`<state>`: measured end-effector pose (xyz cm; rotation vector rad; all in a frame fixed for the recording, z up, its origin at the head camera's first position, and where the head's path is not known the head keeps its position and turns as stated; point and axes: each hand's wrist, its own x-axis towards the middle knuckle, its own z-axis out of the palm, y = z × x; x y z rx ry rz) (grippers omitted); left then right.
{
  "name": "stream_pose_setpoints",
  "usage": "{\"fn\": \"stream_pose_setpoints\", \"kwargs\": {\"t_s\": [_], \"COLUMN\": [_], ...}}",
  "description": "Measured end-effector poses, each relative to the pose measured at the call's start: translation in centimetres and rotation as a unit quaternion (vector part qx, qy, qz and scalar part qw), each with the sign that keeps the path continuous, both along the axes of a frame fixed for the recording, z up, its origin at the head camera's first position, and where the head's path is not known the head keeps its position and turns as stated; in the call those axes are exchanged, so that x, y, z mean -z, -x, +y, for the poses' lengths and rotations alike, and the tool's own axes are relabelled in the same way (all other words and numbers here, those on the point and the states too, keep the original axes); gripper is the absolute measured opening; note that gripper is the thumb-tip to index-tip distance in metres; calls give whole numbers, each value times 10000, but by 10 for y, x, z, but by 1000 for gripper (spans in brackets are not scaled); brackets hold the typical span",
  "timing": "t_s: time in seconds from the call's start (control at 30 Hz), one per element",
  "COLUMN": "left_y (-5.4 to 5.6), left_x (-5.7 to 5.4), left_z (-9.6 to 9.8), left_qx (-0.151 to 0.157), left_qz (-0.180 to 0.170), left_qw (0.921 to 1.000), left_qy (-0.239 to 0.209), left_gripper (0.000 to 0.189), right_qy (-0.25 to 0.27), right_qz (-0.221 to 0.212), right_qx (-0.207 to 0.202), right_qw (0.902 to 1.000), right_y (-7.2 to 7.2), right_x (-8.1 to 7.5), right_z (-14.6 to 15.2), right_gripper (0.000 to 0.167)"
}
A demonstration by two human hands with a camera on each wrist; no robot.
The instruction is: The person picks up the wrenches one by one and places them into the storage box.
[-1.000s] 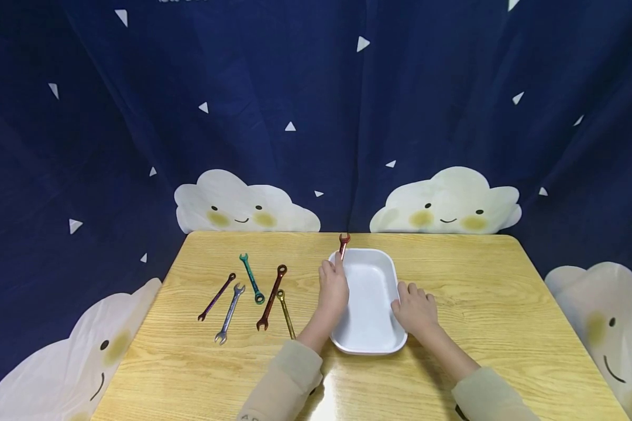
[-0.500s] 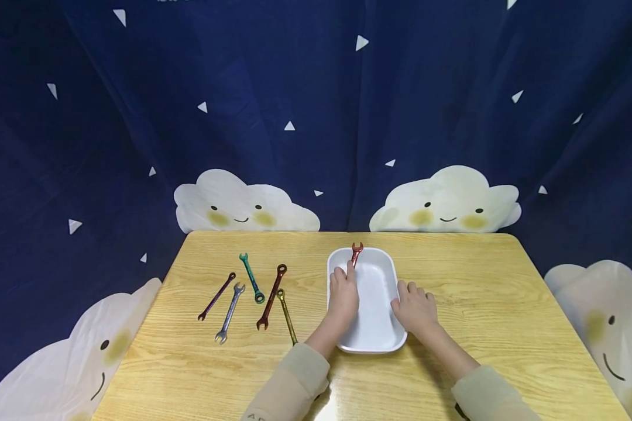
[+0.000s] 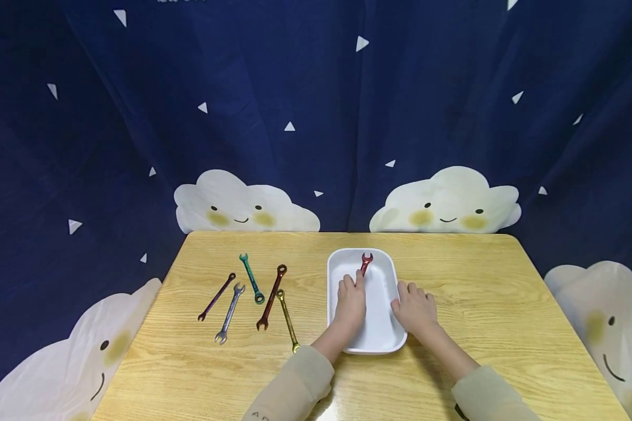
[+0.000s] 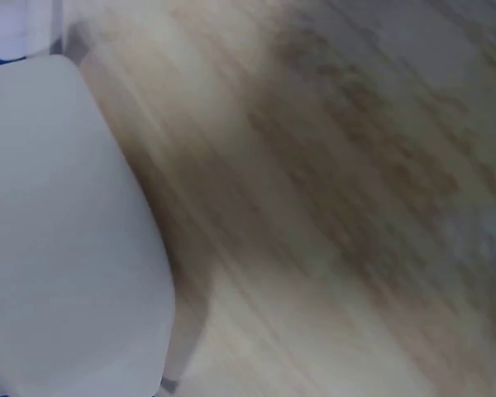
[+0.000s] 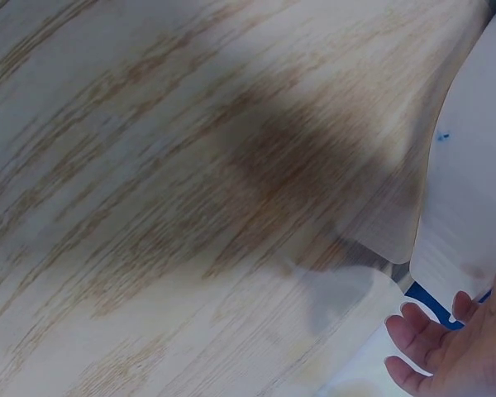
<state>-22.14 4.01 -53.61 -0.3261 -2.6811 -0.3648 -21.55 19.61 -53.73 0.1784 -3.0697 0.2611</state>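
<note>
Red wrench: inside the white tray [image 3: 381, 334], toward its far part, slanting with the forked far end up and to the right; the rest of the red wrench [image 3: 366, 261] runs under the fingers, and whether it touches the tray floor I cannot tell.
Left hand: clamped on the red wrench, the left hand [image 3: 350, 305] reaches over the tray's left side, index finger pointing along the shaft.
Right hand: at the tray's right rim, the right hand [image 3: 417, 308] has its fingers relaxed and a little apart, thumb side against the rim.
White tray: on the counter [image 3: 479, 286], between the hands, longer from near to far than across.
Wrenches at left: farthest left a purple wrench [image 3: 216, 297], then a silver wrench [image 3: 230, 314] nearer, a teal wrench [image 3: 251, 279] farther, and a dark red wrench [image 3: 271, 298] to their right.
Yellow wrench: right of the dark red one, the yellow wrench [image 3: 288, 321] has its far end just beside that shaft; its near end lies by the left sleeve [image 3: 297, 380].
Backdrop: behind the counter, a dark blue curtain [image 3: 274, 64] with white triangles and smiling clouds.
</note>
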Motion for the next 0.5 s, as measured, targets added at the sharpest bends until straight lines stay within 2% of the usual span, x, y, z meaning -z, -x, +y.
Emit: {"fn": "stream_pose_setpoints", "kwargs": {"t_s": [0.2, 0.5], "left_y": [-6, -8], "left_x": [5, 15], "left_z": [2, 4], "left_qx": [15, 113], "left_qz": [247, 208], "left_qw": [9994, 9993], "left_qy": [232, 275], "left_gripper": [39, 37], "right_qy": [42, -56], "right_qz": [103, 39], "right_qx": [-24, -23], "right_qw": [9999, 10000], "right_y": [0, 0], "right_x": [-1, 1], "right_z": [-1, 0], "right_gripper": [30, 31]}}
